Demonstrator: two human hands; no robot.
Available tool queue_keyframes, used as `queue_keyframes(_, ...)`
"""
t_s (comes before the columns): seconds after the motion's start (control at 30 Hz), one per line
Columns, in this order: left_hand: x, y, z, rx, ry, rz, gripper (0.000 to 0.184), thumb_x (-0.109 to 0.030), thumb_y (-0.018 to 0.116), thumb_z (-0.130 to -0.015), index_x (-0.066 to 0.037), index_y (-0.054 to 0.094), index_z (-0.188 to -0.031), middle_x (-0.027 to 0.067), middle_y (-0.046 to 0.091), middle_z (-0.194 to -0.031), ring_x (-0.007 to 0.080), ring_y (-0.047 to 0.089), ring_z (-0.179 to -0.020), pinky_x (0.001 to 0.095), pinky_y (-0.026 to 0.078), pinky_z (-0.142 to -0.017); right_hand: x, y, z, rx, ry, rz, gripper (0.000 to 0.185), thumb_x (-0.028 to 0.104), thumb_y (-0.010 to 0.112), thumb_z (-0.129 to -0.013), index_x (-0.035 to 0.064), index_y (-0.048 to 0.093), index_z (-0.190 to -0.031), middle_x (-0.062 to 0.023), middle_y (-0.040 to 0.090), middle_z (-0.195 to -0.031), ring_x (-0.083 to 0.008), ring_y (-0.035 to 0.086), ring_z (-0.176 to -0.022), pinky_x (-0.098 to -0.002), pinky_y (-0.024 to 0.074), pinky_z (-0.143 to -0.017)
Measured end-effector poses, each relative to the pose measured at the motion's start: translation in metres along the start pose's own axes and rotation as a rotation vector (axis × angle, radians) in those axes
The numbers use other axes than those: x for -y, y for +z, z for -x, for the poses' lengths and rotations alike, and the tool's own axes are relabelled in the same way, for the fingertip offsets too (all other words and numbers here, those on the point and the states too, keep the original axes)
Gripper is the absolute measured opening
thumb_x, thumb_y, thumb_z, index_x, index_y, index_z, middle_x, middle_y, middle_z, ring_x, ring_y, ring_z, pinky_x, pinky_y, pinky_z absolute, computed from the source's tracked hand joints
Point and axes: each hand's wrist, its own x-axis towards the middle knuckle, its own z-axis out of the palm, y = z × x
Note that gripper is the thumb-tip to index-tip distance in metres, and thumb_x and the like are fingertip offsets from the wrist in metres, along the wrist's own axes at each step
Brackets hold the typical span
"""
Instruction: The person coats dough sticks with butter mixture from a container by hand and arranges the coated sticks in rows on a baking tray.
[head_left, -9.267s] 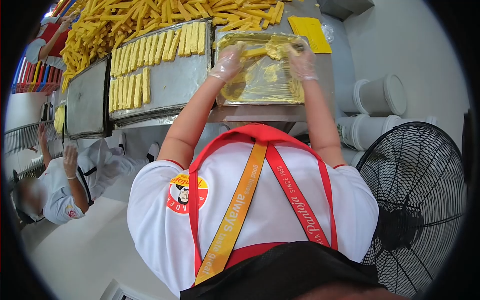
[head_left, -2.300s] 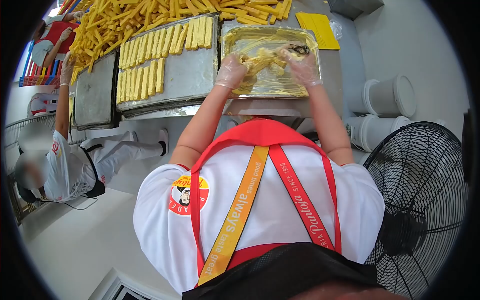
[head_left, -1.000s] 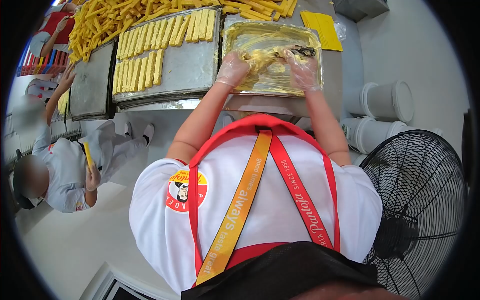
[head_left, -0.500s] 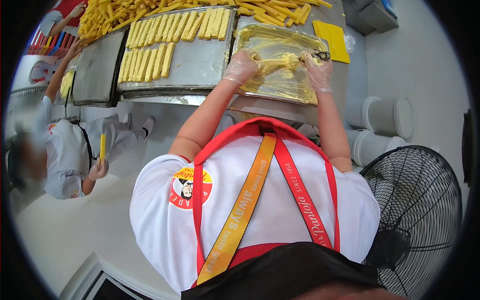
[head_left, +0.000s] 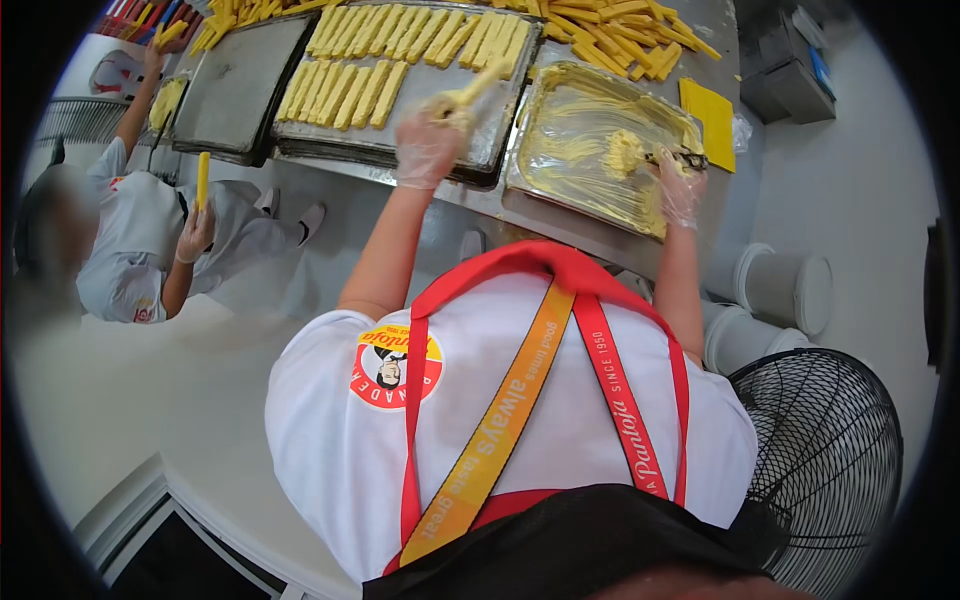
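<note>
My left hand [head_left: 428,145], in a clear plastic glove, is closed round the end of a cream-covered yellow stick [head_left: 480,82], blurred by motion. It is over the front of a metal tray [head_left: 432,128] that bears two rows of coated sticks [head_left: 340,94]. To the right, a shallow pan [head_left: 570,189] has yellow cream smeared across its bottom. At this pan's right side my right hand [head_left: 682,190], also gloved, is closed on a dark-handled tool [head_left: 690,158]. A lump of cream [head_left: 624,152] sits at the tool's end.
Loose yellow sticks [head_left: 625,30] are heaped at the table's back. A yellow sheet [head_left: 709,122] lies right of the pan. An empty-looking dark tray [head_left: 238,85] is at the left. A co-worker [head_left: 135,245] holds a yellow stick. White buckets [head_left: 785,285] and a black fan [head_left: 825,450] stand at right.
My left hand has moved left from the pan to over the tray, with a coated stick in it. My right hand stays at the pan. The view has shifted, and the table appears tilted.
</note>
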Motion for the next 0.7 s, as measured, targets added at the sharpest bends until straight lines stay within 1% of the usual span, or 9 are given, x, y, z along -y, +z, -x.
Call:
queue_keyframes(0.07,0.037,-0.008,0.005,-0.059,-0.109,-0.016,0.018,-0.024,0.068,-0.075,-0.007,0.068,-0.081,0.0140,0.066,-0.077,0.0352,0.062,-0.074,0.0430,0.049,-0.070,-0.001,0.000,0.001,-0.001,-0.015,-0.021,0.034,-0.001,0.069,-0.082,-0.0004,0.055,-0.113,-0.0084,0.062,-0.098,-0.0176,0.065,-0.082,-0.0272,0.0599,-0.060)
queue_keyframes(0.17,0.077,0.000,0.014,-0.106,-0.186,-0.139,0.017,-0.021,0.069,-0.074,-0.005,0.067,-0.078,0.0151,0.065,-0.075,0.0364,0.061,-0.075,0.0440,0.049,-0.071,-0.004,0.005,-0.002,-0.039,-0.015,-0.016,0.034,0.005,0.071,-0.081,0.0003,0.057,-0.111,-0.0104,0.064,-0.098,-0.0199,0.066,-0.082,-0.0303,0.0574,-0.062)
queue_keyframes(0.27,0.086,0.003,0.019,-0.085,-0.183,-0.238,0.013,-0.016,0.068,-0.071,-0.004,0.066,-0.075,0.0170,0.063,-0.074,0.0377,0.060,-0.075,0.0454,0.048,-0.071,0.027,0.020,0.009,-0.020,-0.392,0.830,0.029,0.018,0.072,-0.081,0.0027,0.060,-0.103,-0.0118,0.066,-0.091,-0.0227,0.065,-0.079,-0.0363,0.0537,-0.071)
queue_keyframes(0.37,0.098,0.010,0.020,0.035,-0.243,-0.237,0.013,-0.015,0.068,-0.069,-0.004,0.065,-0.076,0.0172,0.064,-0.076,0.0378,0.060,-0.076,0.0454,0.048,-0.071,0.039,0.042,0.015,0.142,-0.272,0.970,0.028,0.024,0.071,-0.080,0.0042,0.064,-0.099,-0.0120,0.067,-0.091,-0.0247,0.066,-0.081,-0.0379,0.0503,-0.076)
queue_keyframes(0.43,0.090,0.010,0.017,0.091,-0.304,-0.221,0.016,-0.016,0.069,-0.070,-0.004,0.064,-0.079,0.0167,0.064,-0.077,0.0377,0.060,-0.075,0.0456,0.048,-0.070,0.042,0.062,0.034,0.237,-0.425,0.868,0.028,0.024,0.072,-0.079,0.0043,0.065,-0.097,-0.0124,0.068,-0.090,-0.0259,0.066,-0.081,-0.0378,0.0508,-0.075)
queue_keyframes(0.47,0.084,0.009,0.017,0.020,-0.232,-0.284,0.018,-0.016,0.069,-0.070,-0.003,0.064,-0.082,0.0165,0.063,-0.077,0.0374,0.060,-0.075,0.0458,0.048,-0.070,0.043,0.065,0.038,0.281,-0.500,0.818,0.027,0.024,0.072,-0.078,0.0043,0.065,-0.096,-0.0126,0.068,-0.090,-0.0264,0.066,-0.081,-0.0377,0.0510,-0.075)
queue_keyframes(0.57,0.059,-0.013,0.010,-0.127,-0.035,-0.396,0.032,-0.020,0.071,-0.073,0.000,0.060,-0.095,0.0160,0.062,-0.080,0.0360,0.059,-0.075,0.0457,0.047,-0.069,0.020,0.056,0.027,0.331,-0.233,0.620,0.026,0.024,0.073,-0.078,0.0045,0.066,-0.094,-0.0133,0.068,-0.087,-0.0267,0.066,-0.081,-0.0368,0.0510,-0.074)
queue_keyframes(0.67,0.018,-0.022,-0.004,0.070,-0.109,-0.087,0.033,-0.021,0.072,-0.073,-0.001,0.060,-0.096,0.0171,0.061,-0.080,0.0359,0.059,-0.076,0.0448,0.047,-0.069,0.029,0.026,-0.005,0.093,-0.071,0.611,0.026,0.024,0.072,-0.079,0.0043,0.065,-0.094,-0.0125,0.068,-0.084,-0.0253,0.066,-0.079,-0.0356,0.0510,-0.073)
queue_keyframes(0.7,0.015,-0.006,0.003,0.022,-0.070,0.042,0.030,-0.023,0.071,-0.075,-0.002,0.062,-0.095,0.0173,0.063,-0.079,0.0358,0.060,-0.075,0.0448,0.047,-0.070,0.028,0.021,-0.013,0.063,-0.217,0.764,0.024,0.022,0.073,-0.079,0.0050,0.066,-0.094,-0.0089,0.068,-0.083,-0.0207,0.065,-0.076,-0.0327,0.0512,-0.070)
